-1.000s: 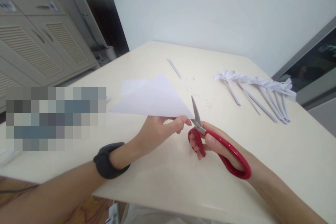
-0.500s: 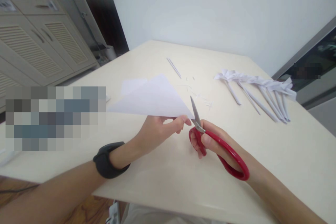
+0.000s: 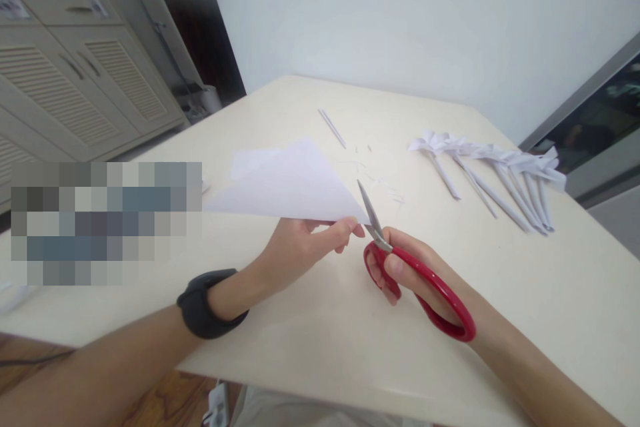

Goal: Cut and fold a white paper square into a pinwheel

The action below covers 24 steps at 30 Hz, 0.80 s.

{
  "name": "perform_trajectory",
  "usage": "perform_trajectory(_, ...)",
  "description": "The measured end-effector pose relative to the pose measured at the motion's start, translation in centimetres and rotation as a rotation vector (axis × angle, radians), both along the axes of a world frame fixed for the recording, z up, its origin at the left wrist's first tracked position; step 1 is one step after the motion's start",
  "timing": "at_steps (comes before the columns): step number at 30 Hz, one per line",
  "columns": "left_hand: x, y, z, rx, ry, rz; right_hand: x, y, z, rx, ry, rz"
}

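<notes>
The main risk is a nick: the left hand (image 3: 300,247) pinches the sheet (image 3: 300,187) by its right corner, and the blades of the scissors (image 3: 381,239) sit just beside those fingertips, so closing them without drawing the fingers back could catch skin. The cut could also run crooked, since the sheet seems gripped mainly near that corner and could twist or sag under the blades.

The left fingers are drawn tight together, thumb over the sheet's near edge, the rest beneath it. The right hand (image 3: 415,245), right of the sheet, curls through the red handles, grasping the scissors with blades parted, apparently around the sheet's corner.

The sheet is held over the surface (image 3: 310,340). Scraps (image 3: 397,198) lie right of it, two sticks (image 3: 334,129) beyond it, and pinwheels (image 3: 500,160) well to its right.
</notes>
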State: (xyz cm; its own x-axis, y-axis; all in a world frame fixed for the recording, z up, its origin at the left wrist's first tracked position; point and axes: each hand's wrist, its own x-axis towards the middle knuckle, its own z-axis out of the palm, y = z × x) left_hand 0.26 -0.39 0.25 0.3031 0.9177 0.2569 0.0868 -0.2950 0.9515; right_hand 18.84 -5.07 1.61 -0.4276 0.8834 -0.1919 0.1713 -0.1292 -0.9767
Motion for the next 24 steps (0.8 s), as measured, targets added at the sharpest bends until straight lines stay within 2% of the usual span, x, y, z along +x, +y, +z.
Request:
perform_trajectory(6, -0.2, 0.2, -0.3, 0.002, -0.035, -0.023, 0.3, 0.2, -1.4, 0.019, 0.030, 0.038)
perform_trajectory(12, -0.1, 0.3, -0.4, 0.004, -0.060, -0.043, -0.1, 0.1, -1.1, 0.007, 0.047, 0.007)
perform_trajectory(20, -0.1, 0.1, -0.4, -0.008, 0.000, -0.040, -0.3, 0.2, -1.0, -0.005, -0.041, -0.057)
perform_trajectory(24, -0.1, 0.1, -0.4, -0.045, 0.000, -0.121, 0.2, 0.5, -1.1, 0.006, -0.051, -0.129)
